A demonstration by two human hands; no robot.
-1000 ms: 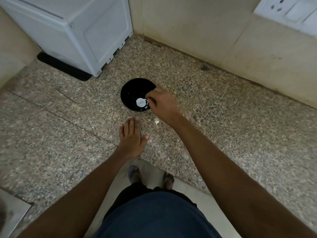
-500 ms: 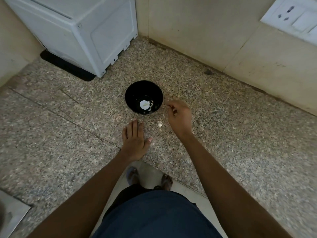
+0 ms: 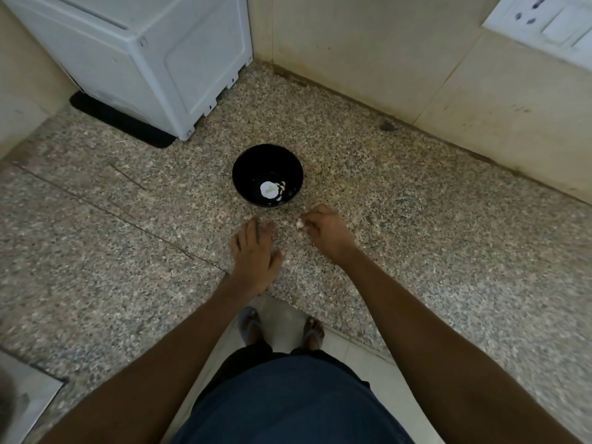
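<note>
A small black bowl [image 3: 267, 174] stands on the speckled granite counter [image 3: 416, 225]. Inside it lie a round white piece and a few small pale pieces. My right hand [image 3: 326, 230] is just below and right of the bowl, its curled fingertips pinching a small pale piece [image 3: 300, 224] at the counter surface. My left hand [image 3: 254, 254] lies flat on the counter below the bowl, fingers straight and together, holding nothing.
A white appliance [image 3: 153, 56] on a black mat stands at the back left corner. Beige tiled walls close the back, with a white switch and socket plate [image 3: 544, 20] at top right. The counter edge runs near my body; my feet show below.
My right hand has drawn back from over the bowl toward me and come down onto the small pale piece on the counter. My left hand has stayed flat in place.
</note>
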